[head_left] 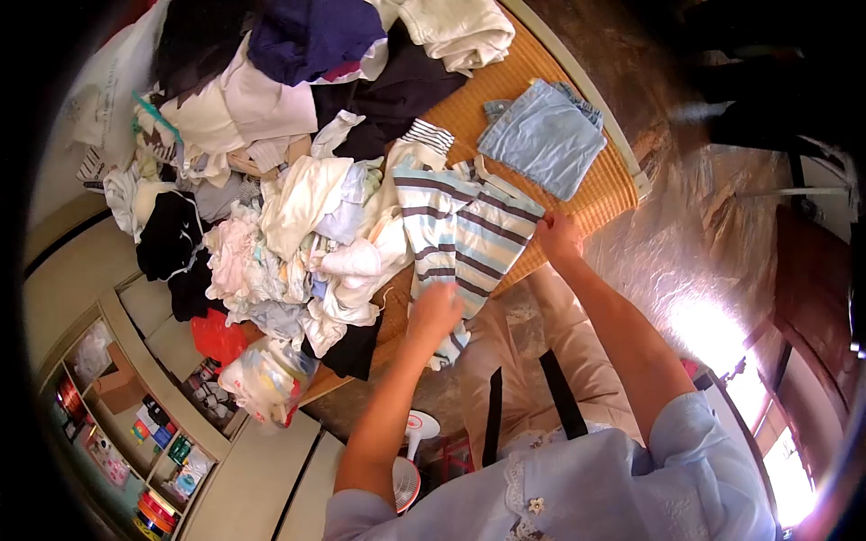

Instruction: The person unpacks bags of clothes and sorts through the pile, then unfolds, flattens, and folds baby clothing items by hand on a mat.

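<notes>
A striped shirt in white, pale blue and dark brown is spread at the near edge of the woven mat. My right hand pinches its right edge. At the lower left of the shirt, my left hand is closed on the cloth, its fingertips partly hidden and slightly blurred. Part of the shirt hangs below that hand, over the mat's edge. Beyond my right hand lies a folded pair of light blue denim shorts. A large heap of loose clothes lies left of the shirt, touching it.
Dark and purple garments top the heap at the back. A plastic bag and a red bag sit at its lower left. Shelves with small goods stand at left. A fan is on the floor beside me.
</notes>
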A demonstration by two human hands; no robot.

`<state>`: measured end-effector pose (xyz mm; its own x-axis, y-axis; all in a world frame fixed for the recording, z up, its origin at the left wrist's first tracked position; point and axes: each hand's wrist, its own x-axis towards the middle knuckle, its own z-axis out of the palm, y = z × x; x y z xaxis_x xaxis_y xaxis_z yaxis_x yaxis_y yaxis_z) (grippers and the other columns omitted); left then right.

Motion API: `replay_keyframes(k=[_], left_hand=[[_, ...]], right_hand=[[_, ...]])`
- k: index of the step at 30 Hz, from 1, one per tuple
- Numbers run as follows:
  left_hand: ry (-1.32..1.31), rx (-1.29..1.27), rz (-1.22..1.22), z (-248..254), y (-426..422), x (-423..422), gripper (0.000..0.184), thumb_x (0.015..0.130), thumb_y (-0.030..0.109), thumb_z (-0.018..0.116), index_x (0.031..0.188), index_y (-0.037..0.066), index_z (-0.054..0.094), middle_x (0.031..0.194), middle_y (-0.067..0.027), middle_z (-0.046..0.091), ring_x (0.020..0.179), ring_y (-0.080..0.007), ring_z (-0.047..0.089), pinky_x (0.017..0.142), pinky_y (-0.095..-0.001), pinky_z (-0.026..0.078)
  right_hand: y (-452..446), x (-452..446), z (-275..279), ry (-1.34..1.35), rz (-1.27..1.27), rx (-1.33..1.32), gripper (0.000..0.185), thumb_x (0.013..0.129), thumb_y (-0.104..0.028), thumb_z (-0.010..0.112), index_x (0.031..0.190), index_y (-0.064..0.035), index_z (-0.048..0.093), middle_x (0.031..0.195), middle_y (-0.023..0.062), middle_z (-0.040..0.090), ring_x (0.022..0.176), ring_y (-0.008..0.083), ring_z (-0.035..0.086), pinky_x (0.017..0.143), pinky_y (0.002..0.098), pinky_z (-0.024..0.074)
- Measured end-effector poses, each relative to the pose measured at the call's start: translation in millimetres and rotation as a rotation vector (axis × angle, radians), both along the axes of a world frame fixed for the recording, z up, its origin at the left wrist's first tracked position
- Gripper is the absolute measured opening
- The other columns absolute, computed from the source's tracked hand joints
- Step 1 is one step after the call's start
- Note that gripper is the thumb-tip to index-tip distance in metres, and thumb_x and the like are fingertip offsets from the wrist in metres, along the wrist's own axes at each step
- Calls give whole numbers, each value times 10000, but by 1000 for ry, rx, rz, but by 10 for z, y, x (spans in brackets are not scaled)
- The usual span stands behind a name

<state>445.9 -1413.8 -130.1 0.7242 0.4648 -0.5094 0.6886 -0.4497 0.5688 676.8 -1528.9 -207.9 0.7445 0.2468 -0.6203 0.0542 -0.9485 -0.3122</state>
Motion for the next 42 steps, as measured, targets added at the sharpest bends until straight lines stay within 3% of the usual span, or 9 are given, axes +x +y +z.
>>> replay_keyframes(k=[4, 9, 18, 22, 26, 30, 33, 37, 42], left_hand=[[-134, 350, 195, -107, 454, 743, 187, 802, 168, 526, 888, 8, 571, 851, -174, 549, 820, -337, 522, 736, -406, 427], [150, 594, 169, -417, 746, 1116, 257, 767, 239, 587, 914, 29, 571, 912, -149, 547, 895, -322, 515, 763, -405, 422], [119, 562, 231, -563, 763, 1054, 163, 752, 254, 593, 846, 121, 590, 937, -77, 525, 945, -289, 489, 745, -429, 422], [282, 664, 239, -686, 711, 1156, 142, 741, 252, 593, 832, 142, 596, 936, -61, 517, 957, -268, 478, 744, -449, 401], [214, 553, 277, -775, 788, 1090, 131, 724, 224, 607, 818, 133, 598, 890, -58, 535, 893, -264, 499, 736, -419, 404], [-289, -175, 556, -865, 1019, 752, 132, 724, 111, 641, 812, 52, 562, 737, -38, 541, 694, -131, 506, 659, -233, 406], [-492, -476, 784, -298, 1015, 725, 98, 783, 73, 597, 846, 36, 530, 745, 6, 512, 713, -73, 481, 637, -203, 392], [-615, -584, 1021, 191, 899, 694, 86, 823, 58, 557, 845, 54, 474, 758, 23, 484, 686, -56, 439, 622, -173, 357], [-578, -156, 992, 243, 484, 685, 114, 836, 93, 557, 869, 50, 456, 778, 10, 461, 693, -65, 425, 614, -200, 360]], right_hand=[[22, -40, 51, 37, -18, 68, 329, 789, -321, 516, 978, -51, 524, 929, 157, 600, 865, 336, 584, 736, 439, 454], [171, -38, 109, 54, 10, -36, 295, 785, -301, 535, 932, -45, 530, 876, 175, 608, 858, 335, 588, 729, 435, 455], [47, -182, -89, 174, -345, 568, 197, 762, -190, 560, 823, -12, 502, 729, 143, 577, 667, 282, 565, 634, 392, 443], [17, -249, -362, 165, -422, 514, 180, 771, -167, 557, 857, -14, 516, 747, 129, 583, 685, 215, 569, 627, 336, 450], [108, -142, -157, 382, -608, 627, 214, 790, -147, 548, 935, 10, 536, 801, 103, 597, 707, 173, 560, 638, 303, 451], [103, -42, -171, 608, -643, 630, 262, 809, -166, 557, 991, 22, 548, 817, 65, 591, 714, 151, 550, 638, 281, 447], [109, -16, -113, 676, -725, 645, 241, 812, -181, 563, 955, 13, 552, 791, 61, 583, 688, 150, 541, 609, 280, 440], [144, -24, -14, 632, -760, 658, 192, 807, -176, 571, 899, -10, 553, 749, 42, 568, 647, 143, 518, 565, 286, 425], [206, -231, 69, 351, -556, 632, 203, 775, -188, 610, 854, -12, 551, 699, 40, 548, 618, 129, 491, 554, 278, 416]])
